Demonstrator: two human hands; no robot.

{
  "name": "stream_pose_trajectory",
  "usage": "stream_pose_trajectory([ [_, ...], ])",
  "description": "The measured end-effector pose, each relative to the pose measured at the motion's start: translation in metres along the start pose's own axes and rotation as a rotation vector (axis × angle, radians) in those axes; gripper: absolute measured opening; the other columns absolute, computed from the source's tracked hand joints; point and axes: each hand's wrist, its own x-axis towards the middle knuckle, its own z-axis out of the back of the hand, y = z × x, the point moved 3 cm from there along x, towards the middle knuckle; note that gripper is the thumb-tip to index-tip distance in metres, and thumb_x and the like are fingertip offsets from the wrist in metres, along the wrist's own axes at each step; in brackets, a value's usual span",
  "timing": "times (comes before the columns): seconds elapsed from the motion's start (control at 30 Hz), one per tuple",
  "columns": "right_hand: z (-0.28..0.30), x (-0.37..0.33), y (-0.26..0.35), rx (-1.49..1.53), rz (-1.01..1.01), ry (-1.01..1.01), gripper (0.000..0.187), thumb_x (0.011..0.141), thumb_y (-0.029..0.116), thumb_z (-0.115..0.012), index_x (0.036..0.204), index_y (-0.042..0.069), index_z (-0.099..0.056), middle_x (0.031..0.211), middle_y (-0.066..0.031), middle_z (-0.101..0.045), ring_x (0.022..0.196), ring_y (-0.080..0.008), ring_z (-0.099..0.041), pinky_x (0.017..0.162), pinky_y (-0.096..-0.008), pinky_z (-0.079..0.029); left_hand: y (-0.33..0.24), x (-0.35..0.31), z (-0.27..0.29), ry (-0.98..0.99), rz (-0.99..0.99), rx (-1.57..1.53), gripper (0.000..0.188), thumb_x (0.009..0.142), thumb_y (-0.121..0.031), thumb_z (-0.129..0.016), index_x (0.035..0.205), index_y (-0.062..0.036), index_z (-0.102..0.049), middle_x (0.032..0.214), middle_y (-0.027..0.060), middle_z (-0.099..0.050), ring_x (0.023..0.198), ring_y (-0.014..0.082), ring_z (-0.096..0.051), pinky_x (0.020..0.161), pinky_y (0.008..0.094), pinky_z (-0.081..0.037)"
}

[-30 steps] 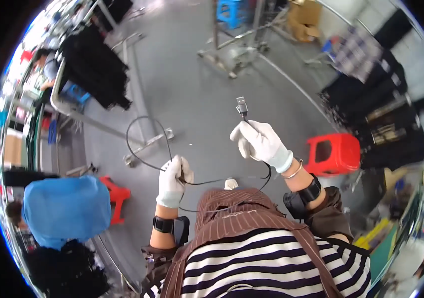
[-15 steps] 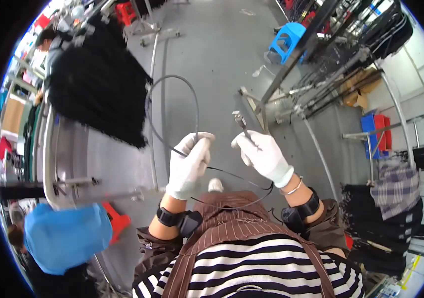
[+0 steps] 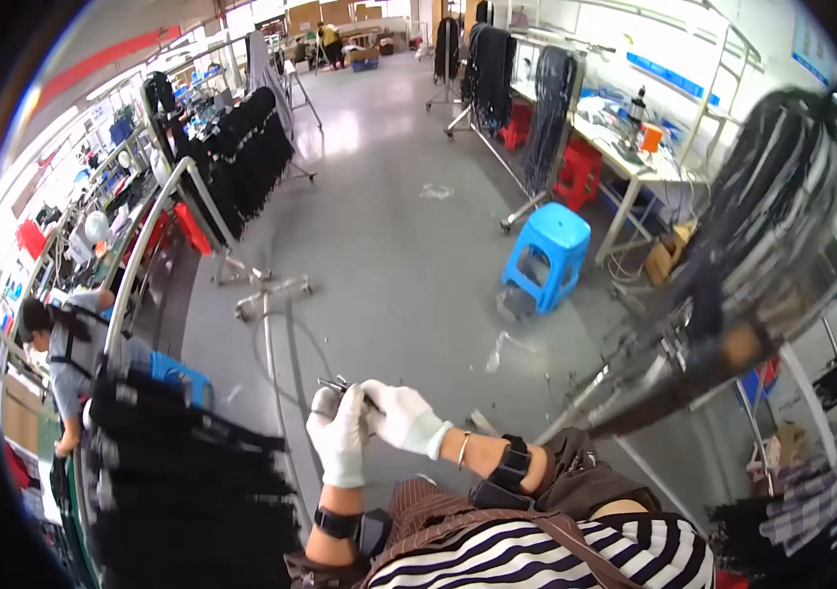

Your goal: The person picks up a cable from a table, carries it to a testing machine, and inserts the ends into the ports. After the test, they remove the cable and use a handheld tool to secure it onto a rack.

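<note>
My left hand (image 3: 338,440) and my right hand (image 3: 405,420), both in white gloves, meet in front of me at the lower middle. A thin dark cable is pinched between them. Its connector end (image 3: 338,383) sticks up from the fingertips, with a bit of metal showing. Beyond my left hand, part of the cable arcs out over the floor in a faint, blurred loop. My right fingers are closed against the left ones, and they partly hide what they grip.
A metal rack hung with black cables (image 3: 193,501) stands close on my left; beside it a person (image 3: 70,344) leans over. A blue stool (image 3: 546,253) stands ahead to the right. More dark cables (image 3: 757,187) hang from a nearby rack at right. A workbench (image 3: 649,162) lies beyond.
My hands were apart, the right one holding the connector end; now they are together, further left in view. The view has tilted up and shows more of the aisle.
</note>
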Motion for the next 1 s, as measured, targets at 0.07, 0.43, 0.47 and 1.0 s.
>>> stream_pose_trajectory([
  [0.07, 0.001, 0.080, -0.027, 0.067, -0.017, 0.054, 0.018, 0.085, 0.021, -0.048, 0.092, 0.004, -0.050, 0.075, -0.0188, -0.062, 0.071, -0.0392, -0.059, 0.060, -0.0450, -0.048, 0.010, 0.082, -0.009, -0.017, -0.020, -0.068, 0.005, 0.084, -0.006, -0.059, 0.085, -0.0032, -0.055, 0.067, -0.0008, -0.053, 0.052, 0.0050, -0.046, 0.044, 0.0173, -0.035],
  [0.43, 0.089, 0.455, -0.185, 1.027, -0.358, 0.062, 0.023, 0.092, 0.020, -0.045, 0.102, 0.002, -0.054, 0.067, 0.0016, -0.049, 0.054, -0.0065, -0.042, 0.050, -0.0215, -0.037, 0.029, 0.515, -0.145, 0.120, 0.144, 0.005, 0.011, 0.084, -0.010, -0.061, 0.089, -0.0011, -0.058, 0.077, 0.0016, -0.060, 0.066, 0.0056, -0.053, 0.057, 0.0180, -0.042],
  [0.47, 0.101, 0.484, -0.199, 1.166, -0.337, -0.009, 0.023, 0.093, 0.019, -0.044, 0.102, 0.001, -0.055, 0.065, 0.0020, -0.048, 0.053, -0.0061, -0.041, 0.049, -0.0211, -0.036, 0.034, 0.548, -0.163, 0.193, 0.186, -0.001, 0.014, 0.084, -0.012, -0.062, 0.091, -0.0009, -0.058, 0.079, 0.0016, -0.060, 0.067, 0.0057, -0.053, 0.059, 0.0183, -0.043],
  [1.0, 0.313, 0.900, -0.494, 0.782, -0.256, -0.709, 0.015, 0.090, 0.011, -0.050, 0.091, 0.000, -0.061, 0.067, 0.0025, -0.054, 0.053, -0.0032, -0.047, 0.047, -0.0173, -0.036, 0.148, 1.026, -0.473, 0.465, 0.171, -0.029, 0.012, 0.089, -0.015, -0.055, 0.089, -0.0033, -0.057, 0.072, 0.0039, -0.059, 0.040, 0.0036, -0.039, 0.036, 0.0198, -0.030],
])
